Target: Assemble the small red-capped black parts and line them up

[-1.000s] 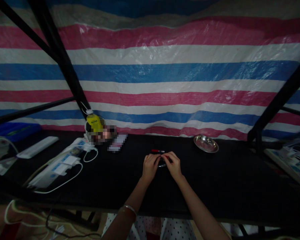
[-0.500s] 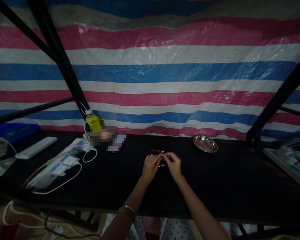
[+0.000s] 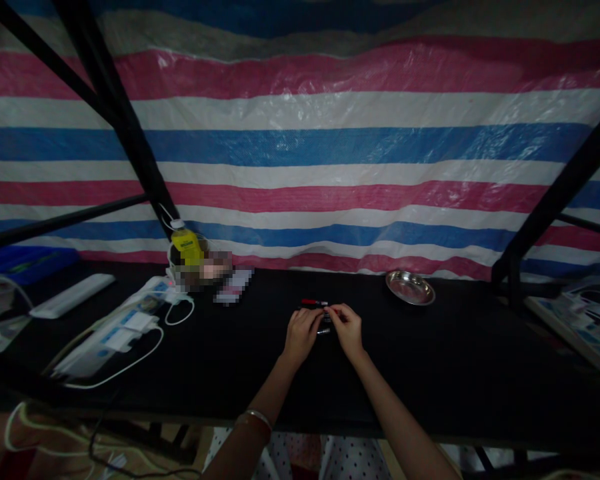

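Observation:
My left hand (image 3: 303, 332) and my right hand (image 3: 347, 329) meet fingertip to fingertip above the black table. Both are closed in a pinch on something too small to make out; a bit of red shows at the right fingertips. Just beyond the fingers lies a red and silver pen-like item (image 3: 312, 303). A small clear or silvery piece (image 3: 323, 331) rests on the table between my hands, partly hidden by them.
A shiny round metal dish (image 3: 411, 288) sits at the back right of the black table (image 3: 440, 373). To the left are a yellow bottle (image 3: 187, 245), a blurred flat item (image 3: 234, 287), power strips with white cables (image 3: 130, 330) and a blue tray (image 3: 30, 263).

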Motion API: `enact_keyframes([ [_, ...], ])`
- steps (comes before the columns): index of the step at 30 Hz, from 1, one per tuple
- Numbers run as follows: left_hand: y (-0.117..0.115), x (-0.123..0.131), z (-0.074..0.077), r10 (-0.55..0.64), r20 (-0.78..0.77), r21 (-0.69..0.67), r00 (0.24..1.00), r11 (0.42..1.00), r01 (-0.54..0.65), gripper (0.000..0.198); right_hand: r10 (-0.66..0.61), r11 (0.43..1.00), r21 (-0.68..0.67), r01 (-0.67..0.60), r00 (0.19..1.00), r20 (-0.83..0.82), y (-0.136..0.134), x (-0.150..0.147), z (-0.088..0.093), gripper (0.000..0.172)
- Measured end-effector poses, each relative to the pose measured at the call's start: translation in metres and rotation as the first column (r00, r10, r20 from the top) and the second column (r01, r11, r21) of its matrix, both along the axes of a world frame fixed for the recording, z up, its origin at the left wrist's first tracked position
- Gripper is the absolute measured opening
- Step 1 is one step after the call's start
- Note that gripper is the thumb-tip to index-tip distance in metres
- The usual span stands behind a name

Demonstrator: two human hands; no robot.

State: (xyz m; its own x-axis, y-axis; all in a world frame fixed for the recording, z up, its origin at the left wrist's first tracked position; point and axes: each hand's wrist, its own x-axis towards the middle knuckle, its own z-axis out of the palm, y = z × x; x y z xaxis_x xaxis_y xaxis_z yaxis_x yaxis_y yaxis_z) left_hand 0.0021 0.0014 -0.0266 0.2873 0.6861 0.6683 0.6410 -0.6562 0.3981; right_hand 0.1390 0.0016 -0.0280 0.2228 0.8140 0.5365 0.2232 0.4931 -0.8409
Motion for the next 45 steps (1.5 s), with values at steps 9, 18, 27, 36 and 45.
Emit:
enact_keyframes([
  [9, -0.003, 0.001, 0.005, -0.009, -0.02, 0.09, 1.0, 0.996, 0.011, 0.02, 0.032, 0.998, -0.045, -0.035, 0.997, -0.064, -0.001, -0.002, 0.001, 0.019],
  [18, -0.002, 0.002, 0.001, -0.001, -0.053, 0.08, 0.999, 0.997, 0.005, 0.019, 0.027, 0.991, -0.122, -0.051, 0.981, -0.193, 0.0, -0.007, -0.004, 0.022],
  [27, 0.001, -0.001, -0.002, 0.059, 0.039, 0.059, 0.997, 0.996, -0.062, 0.018, 0.056, 0.998, -0.028, -0.054, 0.994, 0.095, -0.001, -0.003, -0.001, 0.015],
  [36, 0.006, -0.001, -0.008, 0.001, 0.107, 0.067, 0.994, 0.998, -0.009, 0.025, 0.016, 1.0, 0.008, -0.019, 0.966, 0.257, 0.002, 0.003, -0.009, 0.014],
  [45, 0.004, 0.0, -0.008, 0.054, 0.047, 0.022, 0.997, 0.998, -0.055, 0.035, -0.036, 0.999, -0.018, 0.048, 0.909, 0.416, 0.004, 0.005, -0.014, 0.014],
])
